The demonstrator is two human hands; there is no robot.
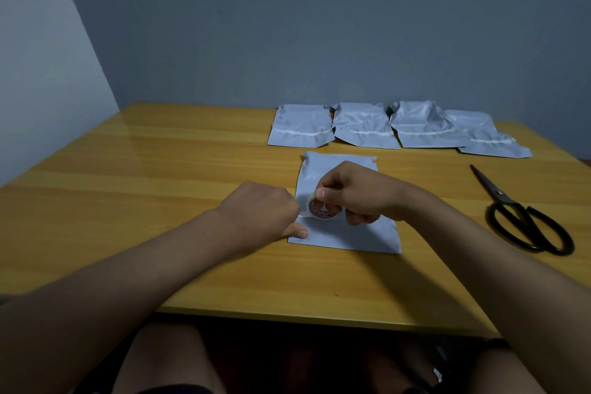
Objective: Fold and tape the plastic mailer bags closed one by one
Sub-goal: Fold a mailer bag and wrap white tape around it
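Spanning the view, a wooden table (160, 169) carries four taped mailer bags (396, 128) set back as finished, and the current mailer bag (348, 233) central. Right hand (358, 192) grips the tape roll (323, 209); left hand (265, 211), curled, pins the bag's edge.

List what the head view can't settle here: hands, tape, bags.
- Left hand: curled fingertips hidden behind its own knuckles; whether it pinches a tape end is unclear.
- Tape roll: label too small and blurred; right hand covers part of it.
- Near mailer bag: fold line hidden under both hands.
- Four far bags: contents unseen; white strips too small to identify.
- Forearms: cut off by the bottom edge.
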